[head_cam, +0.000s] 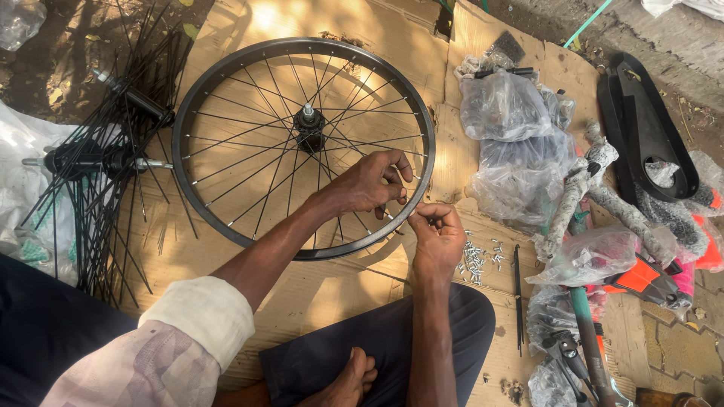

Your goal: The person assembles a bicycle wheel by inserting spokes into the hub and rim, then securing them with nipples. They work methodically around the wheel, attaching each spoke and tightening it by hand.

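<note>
- Black rim of the bicycle wheel lies flat on cardboard in the upper middle of the frame, its hub at the centre and thin spokes fanning out to the rim.
- My left hand reaches inside the wheel at its lower right edge, fingers curled together around a spoke where it meets the rim.
- My right hand sits just outside the rim, right beside the left, fingertips pinched together on something too small for me to make out.
- Just right of that hand, a small heap of silver spoke nipples lies loose on the cardboard, in no container.
- At the left of the frame, two more hubs with loose black spokes lie half on a white bag.
- At the right, clear plastic bags are piled up; what is in them I cannot tell through the crumpled film.
- Further right lie wrapped frame parts, a black chain guard, and orange pieces in plastic.
- A thin black rod lies upright in the frame near my knee.
</note>
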Action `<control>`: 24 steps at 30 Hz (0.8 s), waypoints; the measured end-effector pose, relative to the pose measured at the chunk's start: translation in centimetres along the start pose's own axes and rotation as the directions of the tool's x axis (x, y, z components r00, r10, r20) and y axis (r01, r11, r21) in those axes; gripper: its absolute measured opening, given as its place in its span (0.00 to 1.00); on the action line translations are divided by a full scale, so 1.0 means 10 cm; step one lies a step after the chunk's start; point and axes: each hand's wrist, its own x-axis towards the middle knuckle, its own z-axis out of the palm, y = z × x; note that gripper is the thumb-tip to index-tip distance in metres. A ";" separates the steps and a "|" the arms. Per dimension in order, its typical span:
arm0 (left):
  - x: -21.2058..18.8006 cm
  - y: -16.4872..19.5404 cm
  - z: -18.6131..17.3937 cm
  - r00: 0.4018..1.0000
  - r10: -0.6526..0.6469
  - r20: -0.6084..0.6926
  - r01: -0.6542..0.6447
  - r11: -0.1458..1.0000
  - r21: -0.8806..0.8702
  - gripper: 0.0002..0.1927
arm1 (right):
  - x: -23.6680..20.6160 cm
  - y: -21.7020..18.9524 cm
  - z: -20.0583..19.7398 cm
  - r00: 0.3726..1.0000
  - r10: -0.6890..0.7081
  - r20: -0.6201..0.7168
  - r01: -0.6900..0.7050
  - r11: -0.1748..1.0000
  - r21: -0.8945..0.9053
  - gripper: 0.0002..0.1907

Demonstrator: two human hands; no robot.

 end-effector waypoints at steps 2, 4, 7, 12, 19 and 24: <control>0.01 0.00 -0.01 1.000 0.011 0.006 -0.011 1.000 -0.004 0.09 | 0.03 0.03 -0.03 0.993 0.122 0.002 -0.120 0.972 0.202 0.09; 0.01 0.00 -0.02 1.000 0.022 0.010 -0.022 1.000 -0.007 0.09 | 0.06 0.06 -0.03 0.982 0.188 -0.007 -0.178 0.940 0.290 0.10; 0.02 -0.01 0.00 1.000 0.029 0.000 -0.029 1.000 -0.013 0.09 | 0.10 0.06 -0.01 0.976 0.214 -0.039 -0.195 0.941 0.277 0.11; 0.02 -0.05 0.03 0.999 0.030 -0.023 -0.031 1.000 -0.006 0.08 | 0.05 0.03 -0.01 0.967 0.253 0.000 -0.238 0.911 0.337 0.11; 0.07 -0.06 0.03 0.997 0.051 -0.056 -0.051 0.999 -0.001 0.08 | 0.04 0.15 -0.11 0.976 0.162 -0.147 -0.143 0.981 0.129 0.08; 0.09 -0.07 0.06 0.992 0.071 -0.100 -0.070 0.997 0.014 0.08 | 0.10 0.12 -0.18 0.953 0.272 -0.137 -0.235 0.943 0.236 0.10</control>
